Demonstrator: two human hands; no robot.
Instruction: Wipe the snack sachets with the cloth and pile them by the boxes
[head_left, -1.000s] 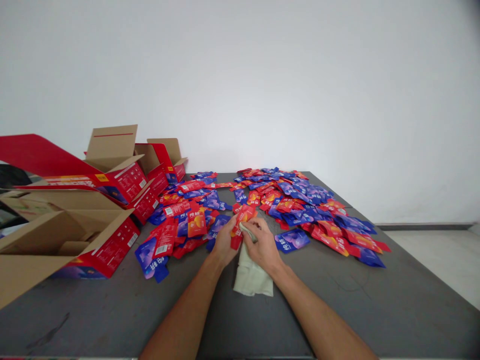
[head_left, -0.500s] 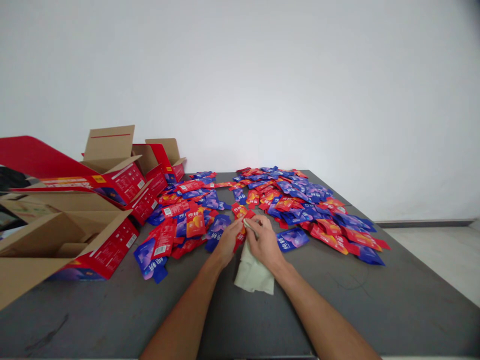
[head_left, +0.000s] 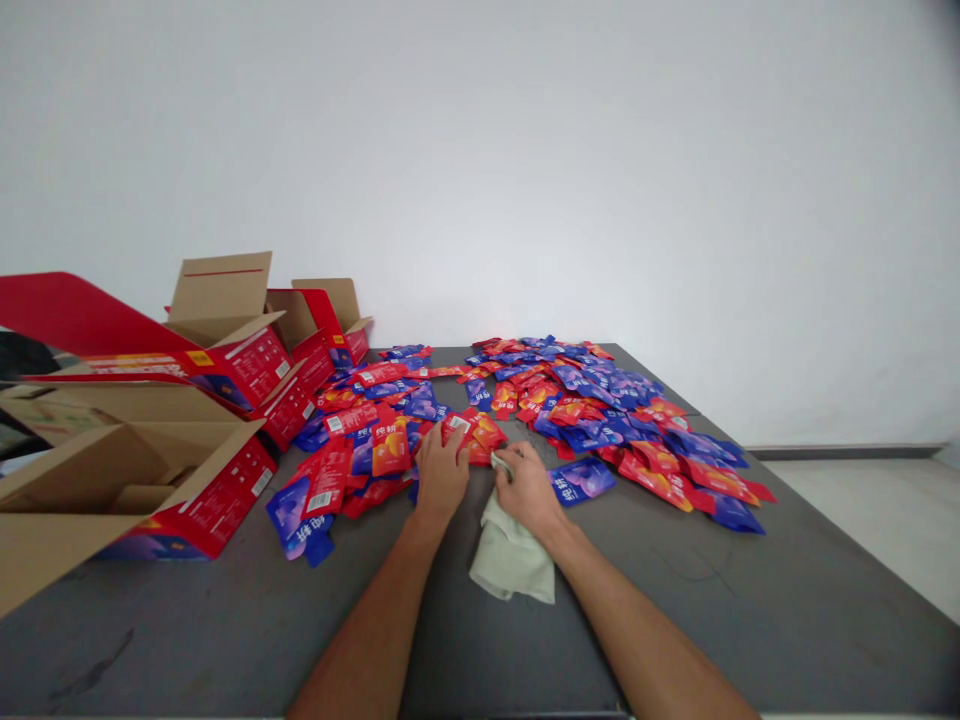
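My left hand (head_left: 442,468) is at the right edge of the left-hand pile, its fingers closed on a red packet (head_left: 459,425) with a white label showing above them. Just right of it, another red and orange packet (head_left: 486,430) lies on the table. My right hand (head_left: 527,485) grips a pale greenish-white cloth (head_left: 514,560), bunched at the fingertips and hanging down onto the table. A blue packet (head_left: 583,481) rests flat to the right of that hand.
Red and blue packets form a left pile (head_left: 390,445) and a larger right pile (head_left: 600,410). Opened red cardboard boxes (head_left: 217,500) with raised flaps stand along the left. A white wall rises behind the grey table (head_left: 675,620).
My hands have moved apart. The left went leftward and up with the red packet, away from the cloth; the right stays near the middle, still gripping the cloth.
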